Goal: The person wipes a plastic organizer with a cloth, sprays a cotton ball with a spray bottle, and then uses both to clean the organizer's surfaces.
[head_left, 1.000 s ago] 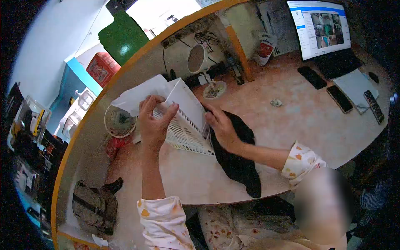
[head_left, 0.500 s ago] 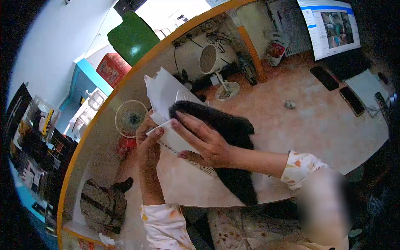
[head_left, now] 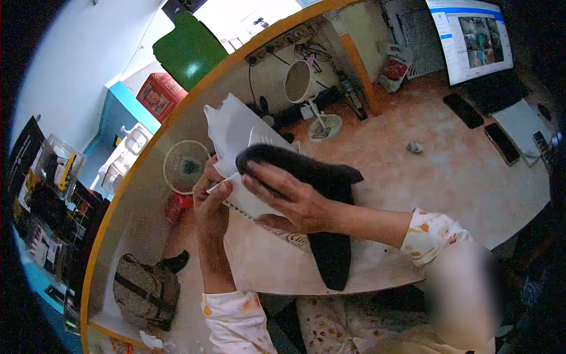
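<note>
Black cloth over white slotted basket, both hands on it

Black cloth [head_left: 321, 177] is draping over the top edge of a white slotted basket [head_left: 259, 197], which is sitting tilted up near the left part of the desk [head_left: 448, 171]. One end of the cloth is hanging down past the near desk edge. Right hand [head_left: 289, 197] is lying flat on the cloth, fingers spread, pressing it onto the basket; its grip is wide, clamping nothing. Left hand [head_left: 209, 197] is gripping the basket's left edge, its grip closing on the basket wall together with a white sheet [head_left: 230, 127] standing up behind it. Patterned sleeves are showing on both arms.

Rest of the scene: small fan [head_left: 184, 166] just left of the basket, beyond the desk edge. Round mirror on a stand [head_left: 300, 82] is standing farther back. Crumpled paper ball [head_left: 414, 147] is lying mid-desk, well apart from the hands. Monitor [head_left: 471, 35] is glowing at far right, with dark phones [head_left: 463, 110] lying in front of it. Bag [head_left: 144, 289] is sitting on the floor at near left.
</note>
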